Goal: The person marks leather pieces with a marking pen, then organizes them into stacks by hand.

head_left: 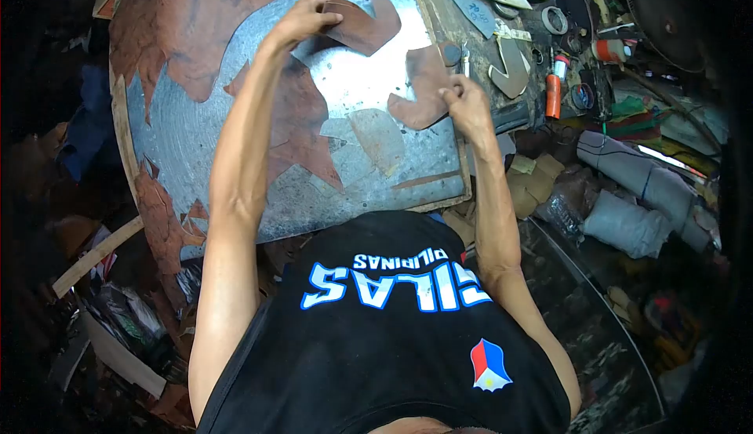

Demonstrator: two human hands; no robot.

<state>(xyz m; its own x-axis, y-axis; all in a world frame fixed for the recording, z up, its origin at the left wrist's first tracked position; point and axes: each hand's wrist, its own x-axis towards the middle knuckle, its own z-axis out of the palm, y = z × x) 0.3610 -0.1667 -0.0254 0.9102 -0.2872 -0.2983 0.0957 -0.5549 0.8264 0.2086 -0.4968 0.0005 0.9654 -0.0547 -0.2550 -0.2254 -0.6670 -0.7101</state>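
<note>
My left hand (307, 20) pinches the left end of a curved brown leather piece (362, 32) above the upper middle of the metal-topped table. To the right, my right hand (465, 103) grips the edge of a second curved brown leather piece (427, 89), close to the table's right edge. The two pieces look alike in shape and are apart from each other. Below them, irregular leather scraps (302, 116) and greyish flat scraps (376, 138) lie on the metal surface (314, 213).
Large brown hides (192, 22) cover the table's upper left. On the right bench are a pale-edged curved pattern (510, 72), an orange bottle (554, 95), a tape roll (554, 19) and grey patterns (473, 12). A fan (667, 22) stands beyond. Rolled material (627, 167) lies lower right.
</note>
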